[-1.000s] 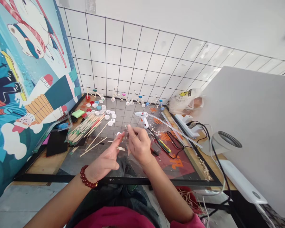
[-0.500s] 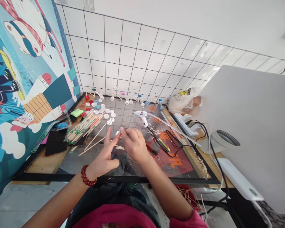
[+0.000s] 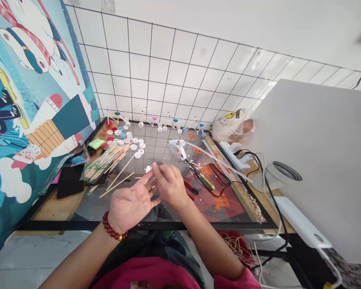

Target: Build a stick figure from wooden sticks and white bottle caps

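Note:
My left hand [image 3: 132, 204], with a red bead bracelet [image 3: 114, 228] at the wrist, is open, palm turned up and fingers spread. Its fingertips touch or nearly touch my right hand [image 3: 171, 184]. The right one is closed, thumb and forefinger pinched together; whatever lies between them is too small or hidden to name. Just beyond the fingertips a small white piece [image 3: 149, 169] shows. White, red and blue bottle caps [image 3: 134, 147] lie scattered farther back. Left of the hands are a bundle of wooden sticks [image 3: 104, 162] and a few loose sticks [image 3: 117, 184].
A white glue gun [image 3: 179, 147] lies beyond my right hand, its black cord curling right. Near it are a yellow-green cutter [image 3: 207, 182] and clear glue sticks [image 3: 219, 160]. Small stick-and-cap models [image 3: 155, 120] stand along the back edge. A power strip [image 3: 234, 155] sits at right.
My left hand has turned from edge-on to palm up, with its fingers spreading beneath the right. The right hand stays pinched in nearly the same place.

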Motion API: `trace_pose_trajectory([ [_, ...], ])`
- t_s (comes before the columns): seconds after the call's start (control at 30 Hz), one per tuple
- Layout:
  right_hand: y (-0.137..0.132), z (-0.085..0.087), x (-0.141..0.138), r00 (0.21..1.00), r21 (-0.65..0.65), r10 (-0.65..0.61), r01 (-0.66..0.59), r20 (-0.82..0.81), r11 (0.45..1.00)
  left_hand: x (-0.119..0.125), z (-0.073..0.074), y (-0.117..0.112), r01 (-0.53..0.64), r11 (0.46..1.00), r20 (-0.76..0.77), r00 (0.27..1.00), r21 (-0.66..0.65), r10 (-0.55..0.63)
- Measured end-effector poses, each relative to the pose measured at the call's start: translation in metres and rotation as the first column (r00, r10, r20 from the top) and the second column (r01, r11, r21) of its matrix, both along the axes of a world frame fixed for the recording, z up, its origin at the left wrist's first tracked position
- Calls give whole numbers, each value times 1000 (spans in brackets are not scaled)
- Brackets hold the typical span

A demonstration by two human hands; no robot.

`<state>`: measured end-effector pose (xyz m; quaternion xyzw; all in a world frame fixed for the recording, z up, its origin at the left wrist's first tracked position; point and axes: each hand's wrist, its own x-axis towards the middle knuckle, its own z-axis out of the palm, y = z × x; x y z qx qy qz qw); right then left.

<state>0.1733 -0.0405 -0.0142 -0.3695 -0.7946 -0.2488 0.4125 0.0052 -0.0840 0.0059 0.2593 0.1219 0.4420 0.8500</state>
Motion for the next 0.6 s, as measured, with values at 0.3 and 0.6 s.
trace_pose_trajectory([
  [0.3, -136, 3, 139, 768, -401, -258, 2, -586, 916, -6, -26, 54, -18, 770, -634, 555, 638, 538],
  [0.6, -230, -131, 206, -64, -858, -873, -165, -483, 486, -9, -33, 104, 11, 639, -580, 433, 769, 690],
])
